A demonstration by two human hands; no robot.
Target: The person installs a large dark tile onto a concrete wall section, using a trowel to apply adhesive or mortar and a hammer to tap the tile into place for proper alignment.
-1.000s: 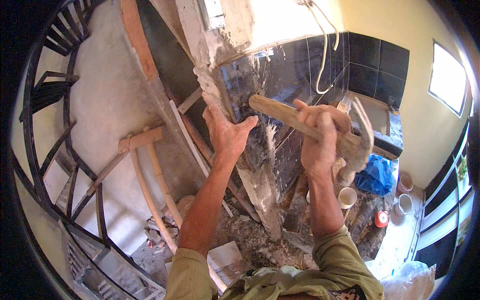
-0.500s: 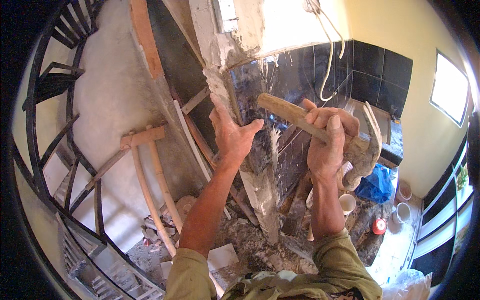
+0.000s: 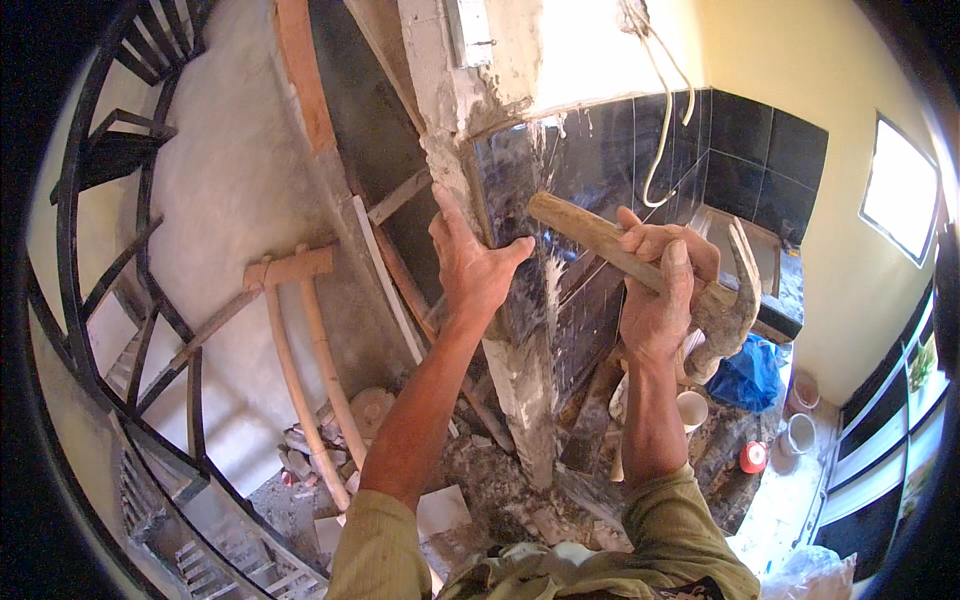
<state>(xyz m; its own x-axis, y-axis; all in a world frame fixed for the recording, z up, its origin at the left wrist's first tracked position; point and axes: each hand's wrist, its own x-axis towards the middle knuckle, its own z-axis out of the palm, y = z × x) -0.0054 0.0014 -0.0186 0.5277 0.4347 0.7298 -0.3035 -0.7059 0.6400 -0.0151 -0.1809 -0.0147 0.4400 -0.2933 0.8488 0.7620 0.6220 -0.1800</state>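
My right hand (image 3: pixel 655 315) is closed around the wooden handle of a claw hammer (image 3: pixel 580 225). The handle's end points to the upper left, and the metal head lies at the hand's right. At the broken end of a plastered wall (image 3: pixel 525 415), my left hand (image 3: pixel 475 265) is spread, thumb out to the right and fingers up along the edge. It appears to touch that edge; the contact is not fully visible. Glossy black tiles (image 3: pixel 600 150) cover the wall face just right of it, with rough mortar along their border.
Two long wooden handles hang from a wooden crosspiece (image 3: pixel 290 267) at left, beside a black metal stair railing (image 3: pixel 75 330). Rubble (image 3: pixel 300 455) lies on the floor. Cream cables (image 3: pixel 660 130) dangle above the tiles. A blue plastic bag (image 3: pixel 748 375), a white cup (image 3: pixel 692 410) and buckets (image 3: pixel 800 432) stand right.
The whole view has shifted slightly, so surroundings sit a little lower and to the right. Both hands hold nearly the same pose, the hammer still in the right one.
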